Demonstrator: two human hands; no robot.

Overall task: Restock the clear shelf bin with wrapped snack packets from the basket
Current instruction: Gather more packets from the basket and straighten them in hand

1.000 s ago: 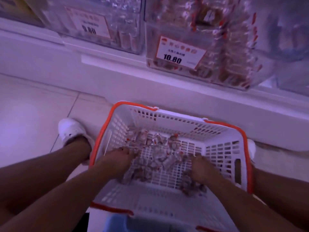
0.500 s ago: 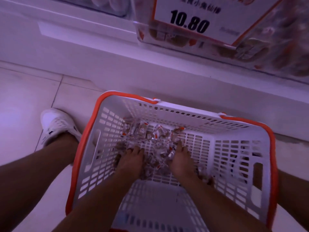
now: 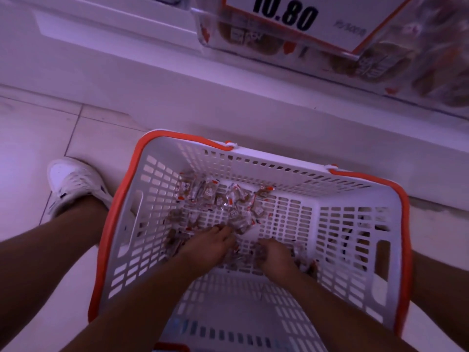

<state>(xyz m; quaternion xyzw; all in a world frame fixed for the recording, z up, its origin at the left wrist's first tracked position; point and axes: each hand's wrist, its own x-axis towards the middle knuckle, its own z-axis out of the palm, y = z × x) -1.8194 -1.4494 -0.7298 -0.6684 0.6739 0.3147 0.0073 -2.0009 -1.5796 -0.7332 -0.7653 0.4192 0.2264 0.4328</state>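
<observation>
A white slotted basket (image 3: 355, 189) with an orange rim stands on the floor below the shelf. Several clear-wrapped snack packets (image 3: 228, 199) with red-and-white ends lie on its bottom, mostly at the far left. Both of my hands are down inside it, close together. My left hand (image 3: 208, 246) lies palm down with fingers cupped over packets. My right hand (image 3: 275, 255) is curled into a clump of packets beside it. The clear shelf bin (image 3: 380, 64), holding similar packets, sits at the top right behind a white "10.80" price label (image 3: 299, 16).
A white shelf ledge (image 3: 177, 92) runs across just above the basket's far side. My white shoe (image 3: 73, 184) rests on the tiled floor left of the basket, and my legs flank it on both sides.
My hands have drawn closer together and back toward me, raking packets along the basket bottom. The view has moved nearer to the shelf and basket.
</observation>
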